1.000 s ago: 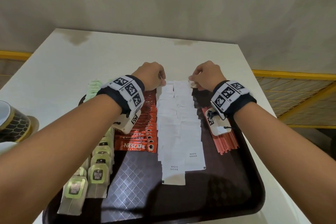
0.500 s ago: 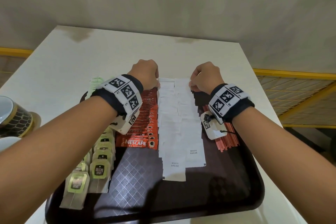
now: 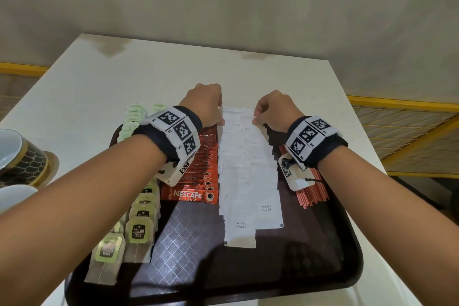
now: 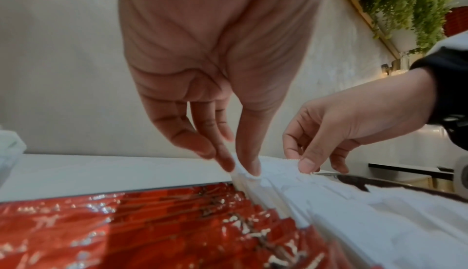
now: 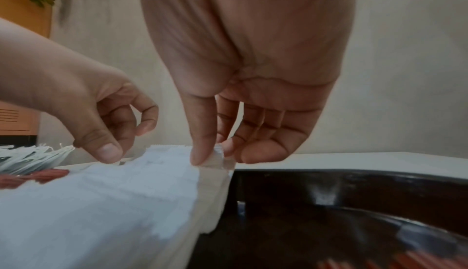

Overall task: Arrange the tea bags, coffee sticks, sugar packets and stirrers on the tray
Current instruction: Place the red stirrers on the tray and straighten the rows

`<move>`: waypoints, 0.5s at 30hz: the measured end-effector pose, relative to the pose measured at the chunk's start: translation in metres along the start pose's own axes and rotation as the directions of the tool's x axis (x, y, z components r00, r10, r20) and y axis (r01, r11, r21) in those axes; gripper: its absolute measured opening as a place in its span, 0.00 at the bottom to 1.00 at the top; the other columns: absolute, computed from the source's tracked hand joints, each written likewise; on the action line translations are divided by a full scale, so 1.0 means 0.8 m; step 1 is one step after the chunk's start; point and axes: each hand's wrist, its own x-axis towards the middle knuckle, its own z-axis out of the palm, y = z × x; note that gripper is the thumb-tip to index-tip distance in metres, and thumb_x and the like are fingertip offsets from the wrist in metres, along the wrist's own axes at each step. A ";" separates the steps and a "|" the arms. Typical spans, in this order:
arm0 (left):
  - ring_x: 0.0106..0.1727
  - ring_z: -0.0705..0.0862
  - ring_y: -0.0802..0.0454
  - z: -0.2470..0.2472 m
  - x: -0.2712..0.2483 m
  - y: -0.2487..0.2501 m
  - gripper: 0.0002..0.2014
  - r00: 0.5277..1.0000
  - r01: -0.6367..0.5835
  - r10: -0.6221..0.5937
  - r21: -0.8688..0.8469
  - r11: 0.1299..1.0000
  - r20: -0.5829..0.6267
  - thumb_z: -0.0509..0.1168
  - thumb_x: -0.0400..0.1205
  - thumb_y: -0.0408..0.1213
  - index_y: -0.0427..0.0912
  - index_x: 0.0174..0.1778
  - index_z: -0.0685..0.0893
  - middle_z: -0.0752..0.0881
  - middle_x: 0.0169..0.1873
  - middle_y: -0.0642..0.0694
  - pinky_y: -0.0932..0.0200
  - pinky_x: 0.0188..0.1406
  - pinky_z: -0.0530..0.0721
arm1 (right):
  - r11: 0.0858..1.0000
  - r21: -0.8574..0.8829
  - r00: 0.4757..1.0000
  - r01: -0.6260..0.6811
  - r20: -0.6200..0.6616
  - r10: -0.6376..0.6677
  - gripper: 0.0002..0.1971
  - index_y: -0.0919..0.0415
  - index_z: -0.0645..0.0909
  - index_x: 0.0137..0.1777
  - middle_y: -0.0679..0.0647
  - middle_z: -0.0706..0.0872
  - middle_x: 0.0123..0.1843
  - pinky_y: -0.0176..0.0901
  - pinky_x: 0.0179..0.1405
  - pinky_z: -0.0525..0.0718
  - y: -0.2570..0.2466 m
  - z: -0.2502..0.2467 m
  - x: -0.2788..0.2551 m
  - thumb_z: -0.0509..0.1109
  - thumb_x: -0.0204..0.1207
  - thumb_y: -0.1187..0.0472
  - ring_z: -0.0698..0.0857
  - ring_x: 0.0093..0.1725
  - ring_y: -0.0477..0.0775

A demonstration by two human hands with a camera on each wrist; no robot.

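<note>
White sugar packets (image 3: 248,166) pinched at far edges between both hands.

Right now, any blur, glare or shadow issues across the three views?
Head view: sharp, wide-angle bend at the edges, arm shadows on the near tray floor. Left wrist view: foil glare on the coffee sticks, which smear near the lens; the left hand is crisp. Right wrist view: dim, sugar packets blurred up close, stirrers just a smear.

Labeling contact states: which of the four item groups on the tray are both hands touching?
The white sugar packets, the two middle rows. Left hand and right hand each pinch their far end; tea bags, coffee sticks and stirrers lie untouched.
</note>
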 end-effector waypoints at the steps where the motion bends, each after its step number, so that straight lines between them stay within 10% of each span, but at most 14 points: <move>1: 0.54 0.83 0.41 0.000 -0.001 0.000 0.17 0.999 -0.031 0.031 0.005 1.000 -0.018 0.79 0.72 0.39 0.42 0.52 0.81 0.85 0.51 0.42 0.51 0.49 0.81 | 1.000 -0.007 1.000 0.012 0.003 -0.012 0.02 0.65 0.86 0.41 0.48 0.82 0.31 0.33 0.29 0.73 0.001 -0.001 0.000 0.77 0.72 0.68 0.80 0.33 0.45; 15: 0.50 0.86 0.45 0.003 -0.002 0.010 0.04 0.981 -0.191 0.193 0.171 0.967 0.004 0.72 0.77 0.36 0.49 0.45 0.91 0.90 0.47 0.48 0.55 0.42 0.78 | 0.994 -0.040 0.995 0.099 0.002 -0.099 0.07 0.61 0.83 0.40 0.49 0.80 0.35 0.50 0.49 0.88 0.002 -0.004 0.003 0.76 0.72 0.72 0.82 0.40 0.54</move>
